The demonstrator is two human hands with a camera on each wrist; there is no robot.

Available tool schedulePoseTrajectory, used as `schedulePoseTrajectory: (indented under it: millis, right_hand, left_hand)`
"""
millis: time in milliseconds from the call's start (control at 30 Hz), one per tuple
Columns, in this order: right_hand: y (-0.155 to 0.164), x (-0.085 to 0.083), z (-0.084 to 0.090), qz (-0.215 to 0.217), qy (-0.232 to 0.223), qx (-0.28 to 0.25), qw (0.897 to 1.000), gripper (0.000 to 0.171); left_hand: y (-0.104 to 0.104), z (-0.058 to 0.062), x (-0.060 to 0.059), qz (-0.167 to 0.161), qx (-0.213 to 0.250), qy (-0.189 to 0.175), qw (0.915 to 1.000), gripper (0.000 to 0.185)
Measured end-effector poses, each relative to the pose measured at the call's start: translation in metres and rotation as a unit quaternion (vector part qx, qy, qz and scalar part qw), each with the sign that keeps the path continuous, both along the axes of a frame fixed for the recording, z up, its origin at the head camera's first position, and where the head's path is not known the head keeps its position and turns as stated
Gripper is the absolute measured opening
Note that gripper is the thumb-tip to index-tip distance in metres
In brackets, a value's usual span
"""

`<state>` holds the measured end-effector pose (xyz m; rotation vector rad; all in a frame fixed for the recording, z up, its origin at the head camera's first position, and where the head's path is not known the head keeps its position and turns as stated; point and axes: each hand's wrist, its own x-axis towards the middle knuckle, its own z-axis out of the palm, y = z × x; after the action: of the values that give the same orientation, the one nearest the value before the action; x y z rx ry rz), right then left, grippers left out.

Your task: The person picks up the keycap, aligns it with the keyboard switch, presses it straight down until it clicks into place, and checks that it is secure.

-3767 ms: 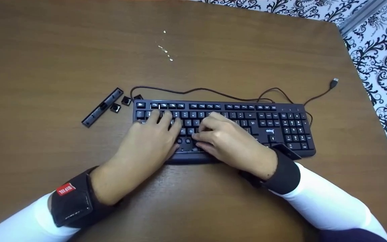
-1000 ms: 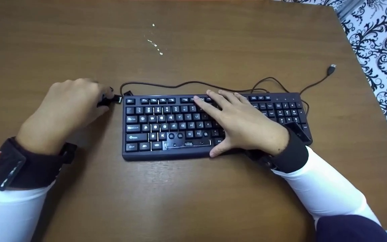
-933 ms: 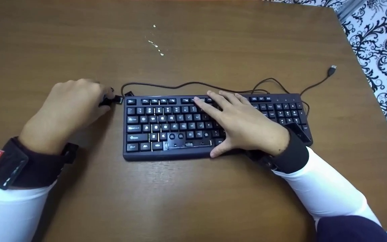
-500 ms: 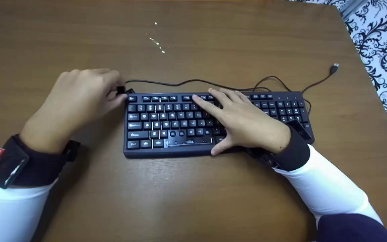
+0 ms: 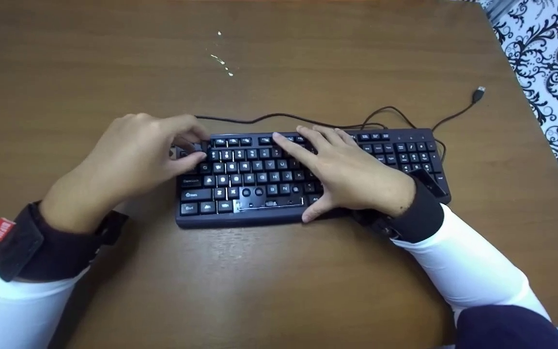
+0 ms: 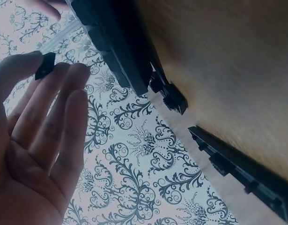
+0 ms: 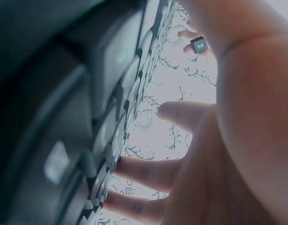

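My left hand (image 5: 138, 150) hovers over the upper left corner of a black keyboard (image 5: 240, 222). Between thumb and fingertips it pinches a small black keycap (image 6: 45, 66), whose letter M faces the right wrist view, clear of the keys there. My right hand (image 5: 351, 174) rests with spread fingers across the middle of the keyboard, its thumb at the front edge. Along the bottom rows a bare strip (image 5: 271, 204) and several round key posts (image 5: 258, 191) lie exposed. The hand hides the keyboard's top left keys in the head view.
A long loose spacebar (image 6: 244, 176) lies on the wooden table (image 5: 279, 291) beside the keyboard, with loose keycaps (image 6: 174, 97) at the keyboard's corner. The keyboard's cable (image 5: 279, 115) runs along the back and ends in a USB plug (image 5: 478, 94) at right. Patterned wallpaper borders the table.
Both hands worked at the keys earlier; the left then went to the loose pieces at left, picked up a keycap and carried it right over the keyboard. The right hand spread out flat.
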<state>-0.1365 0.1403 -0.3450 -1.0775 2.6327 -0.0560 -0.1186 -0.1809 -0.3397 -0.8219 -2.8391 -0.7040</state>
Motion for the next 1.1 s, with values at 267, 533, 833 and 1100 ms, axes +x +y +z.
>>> schedulePoseTrajectory:
  millis: [267,533,833,1100]
  right_hand:
    - [-0.001,0.0,0.001,0.002,0.0,0.0,1.0,0.134]
    - [-0.001,-0.001,0.002,0.01,0.002,-0.003,1.0,0.133]
    - [-0.001,-0.002,0.003,0.011,0.0,-0.001,1.0,0.132]
    - [0.0,-0.002,0.002,0.012,0.001,0.001,1.0,0.133]
  left_hand:
    - [0.001,-0.007,-0.002,-0.003,-0.015,0.04,0.9991,0.022]
    - [-0.005,-0.007,-0.001,0.023,-0.051,0.014,0.9983,0.022]
    - [-0.009,-0.004,0.0,0.031,-0.106,-0.011,0.9938,0.025]
    - [-0.003,-0.003,0.003,0.035,-0.121,0.002,0.992,0.028]
